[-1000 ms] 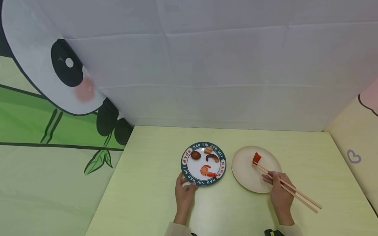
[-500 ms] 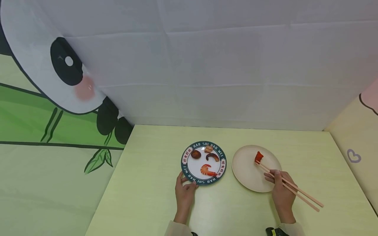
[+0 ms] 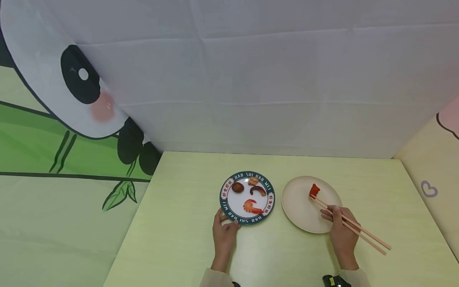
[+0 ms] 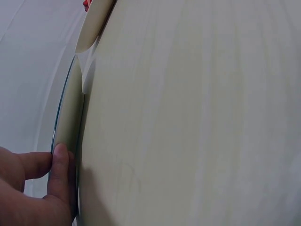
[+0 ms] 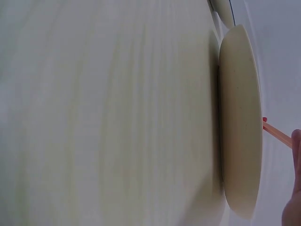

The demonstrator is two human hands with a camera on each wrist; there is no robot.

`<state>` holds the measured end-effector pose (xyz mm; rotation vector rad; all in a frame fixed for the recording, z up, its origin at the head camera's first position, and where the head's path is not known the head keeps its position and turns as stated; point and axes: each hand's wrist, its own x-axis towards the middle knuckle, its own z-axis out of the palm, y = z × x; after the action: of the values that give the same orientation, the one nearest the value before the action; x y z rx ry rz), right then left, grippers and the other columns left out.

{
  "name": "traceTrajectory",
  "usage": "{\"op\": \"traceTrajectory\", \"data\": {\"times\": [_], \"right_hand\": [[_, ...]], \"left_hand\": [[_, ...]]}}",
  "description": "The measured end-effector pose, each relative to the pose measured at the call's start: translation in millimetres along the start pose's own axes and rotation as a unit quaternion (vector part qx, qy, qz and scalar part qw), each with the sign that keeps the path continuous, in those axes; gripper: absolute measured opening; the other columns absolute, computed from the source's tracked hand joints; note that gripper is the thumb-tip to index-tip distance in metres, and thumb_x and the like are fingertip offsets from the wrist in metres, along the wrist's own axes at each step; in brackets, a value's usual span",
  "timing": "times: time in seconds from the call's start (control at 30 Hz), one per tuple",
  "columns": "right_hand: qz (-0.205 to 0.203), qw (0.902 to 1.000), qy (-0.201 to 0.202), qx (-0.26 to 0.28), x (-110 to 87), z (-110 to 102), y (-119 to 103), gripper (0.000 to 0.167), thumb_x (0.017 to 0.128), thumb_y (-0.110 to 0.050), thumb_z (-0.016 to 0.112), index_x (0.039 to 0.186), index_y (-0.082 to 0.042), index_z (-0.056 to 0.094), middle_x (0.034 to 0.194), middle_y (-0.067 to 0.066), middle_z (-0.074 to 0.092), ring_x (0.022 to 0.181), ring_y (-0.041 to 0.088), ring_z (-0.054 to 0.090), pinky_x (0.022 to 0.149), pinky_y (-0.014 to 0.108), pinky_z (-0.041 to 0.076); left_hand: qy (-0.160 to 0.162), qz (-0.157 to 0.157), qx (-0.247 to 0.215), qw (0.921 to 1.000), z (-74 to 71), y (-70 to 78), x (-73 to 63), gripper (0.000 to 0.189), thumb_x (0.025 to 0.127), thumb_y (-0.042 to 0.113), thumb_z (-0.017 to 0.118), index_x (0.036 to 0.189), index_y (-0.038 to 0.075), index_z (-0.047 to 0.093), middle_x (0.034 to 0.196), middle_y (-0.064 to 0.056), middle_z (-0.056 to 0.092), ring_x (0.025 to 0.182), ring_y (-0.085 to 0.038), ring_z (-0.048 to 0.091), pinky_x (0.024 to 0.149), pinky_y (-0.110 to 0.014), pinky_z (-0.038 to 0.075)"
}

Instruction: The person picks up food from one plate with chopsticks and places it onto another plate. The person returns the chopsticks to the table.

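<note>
My left hand [image 3: 225, 235] holds the near-left rim of a green-rimmed white plate [image 3: 229, 213]; in the left wrist view its fingers [image 4: 59, 167] lie along the plate's edge. On that plate are a shrimp [image 3: 252, 207], a round brown mushroom-like piece [image 3: 238, 187], a curved dark-edged slice [image 3: 258, 191] and a small tan block [image 3: 253, 181]. My right hand [image 3: 342, 235] grips a pair of wooden chopsticks [image 3: 365, 234] over a cream plate [image 3: 301, 215]. Their tips are at a red-brown chunk of food [image 3: 314, 190] over the far part of that plate.
The two plates stand side by side on a pale yellow-green table [image 3: 172, 239], a narrow gap between them. A pale cloth wall [image 3: 265, 91] rises behind the table's far edge. Panels with cartoon drawings flank it left and right.
The right hand, chopsticks and red-brown chunk shifted slightly right and away during the first half second, then stayed nearly still. The left hand keeps its place on the green-rimmed plate.
</note>
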<state>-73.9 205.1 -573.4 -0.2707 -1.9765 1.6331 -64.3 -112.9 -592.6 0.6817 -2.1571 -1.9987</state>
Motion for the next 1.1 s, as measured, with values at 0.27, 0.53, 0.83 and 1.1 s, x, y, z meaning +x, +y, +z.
{"op": "traceTrajectory", "data": {"times": [0.27,0.53,0.83,1.1], "right_hand": [[-0.002,1.0,-0.001,-0.007,2.3,0.7,-1.6,0.023,0.107,0.002,0.054,0.106,0.016,0.072,0.091,-0.016,0.07,0.076,-0.009,0.072,0.071,0.01,0.063],[0.012,0.9996,-0.006,-0.027,3.8,1.1,-1.0,0.023,0.108,-0.002,0.055,0.108,0.014,0.072,0.092,-0.016,0.069,0.077,-0.01,0.071,0.072,0.01,0.062],[0.014,0.9993,-0.003,-0.034,6.6,1.0,1.0,0.023,0.108,-0.002,0.055,0.109,0.013,0.072,0.092,-0.017,0.069,0.076,-0.012,0.07,0.072,0.009,0.062],[0.024,0.9988,-0.006,-0.043,6.0,2.2,3.7,0.023,0.108,-0.001,0.054,0.108,0.014,0.072,0.092,-0.012,0.07,0.075,-0.012,0.07,0.072,0.009,0.062]], "left_hand": [[-0.002,-0.002,0.003,1.0,-0.4,1.7,-1.6,0.076,0.091,-0.012,0.069,0.159,-0.003,0.036,0.12,-0.022,0.055,0.08,-0.018,0.068,0.073,-0.027,0.07],[0.0,-0.002,0.006,1.0,-0.1,1.8,-1.8,0.076,0.091,-0.012,0.069,0.159,-0.002,0.036,0.12,-0.022,0.056,0.08,-0.017,0.069,0.072,-0.026,0.069],[-0.001,-0.006,0.015,0.9999,2.8,1.9,-0.1,0.076,0.092,-0.011,0.07,0.159,-0.002,0.036,0.121,-0.022,0.056,0.081,-0.018,0.069,0.072,-0.025,0.069],[0.005,-0.013,0.031,0.9994,2.9,2.1,-0.4,0.076,0.092,-0.009,0.07,0.16,0.0,0.036,0.122,-0.021,0.056,0.083,-0.018,0.069,0.07,-0.023,0.067]]}}
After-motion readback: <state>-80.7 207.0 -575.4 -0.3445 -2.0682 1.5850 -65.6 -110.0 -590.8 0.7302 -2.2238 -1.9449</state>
